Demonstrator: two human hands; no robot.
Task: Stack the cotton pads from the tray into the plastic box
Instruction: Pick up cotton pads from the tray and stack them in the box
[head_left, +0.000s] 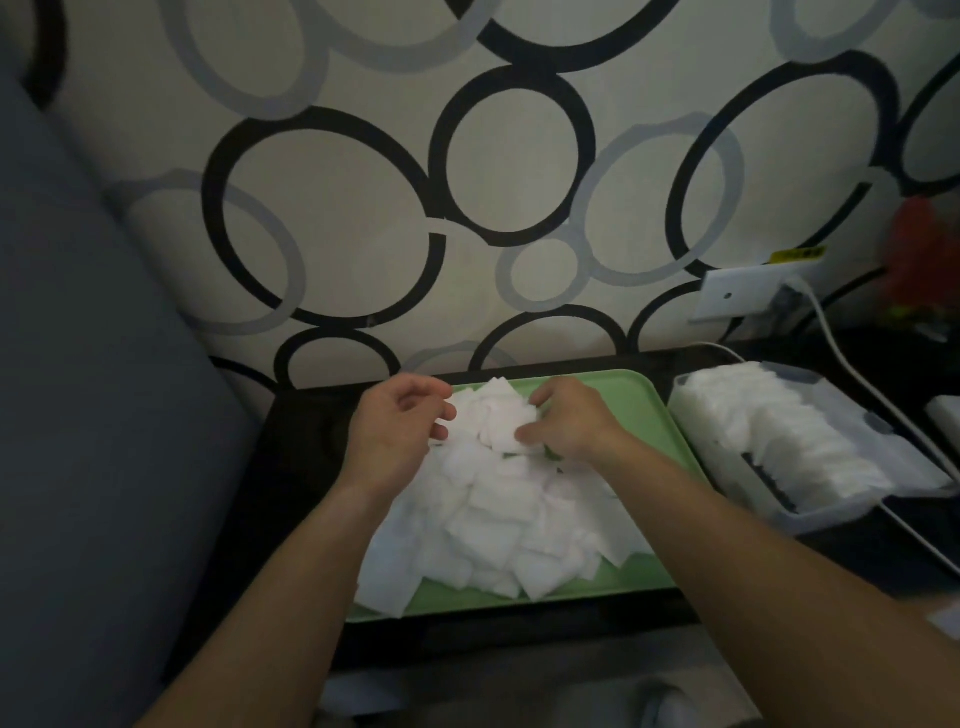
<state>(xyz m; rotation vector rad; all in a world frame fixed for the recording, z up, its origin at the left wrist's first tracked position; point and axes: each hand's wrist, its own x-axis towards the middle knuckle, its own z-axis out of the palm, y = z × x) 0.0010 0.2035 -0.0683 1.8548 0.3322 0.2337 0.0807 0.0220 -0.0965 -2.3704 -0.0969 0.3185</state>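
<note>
Gathering loose cotton pads (498, 509) on the tray (644, 410): left hand (400, 431) half-curled, right hand (566, 421) pinching several; uneven pinching risks spillage.

From my hands, the way to the box (810, 447) at three o'clock looks open over the tray's (670, 415) bare green edge, with the wall (363, 208) close at twelve and a cable (852, 374) behind the box.

A single head-worn camera looks forward and down from close above a dark table (296, 467), facing the circle-patterned wall (363, 208), both forearms reaching in from below.
</note>
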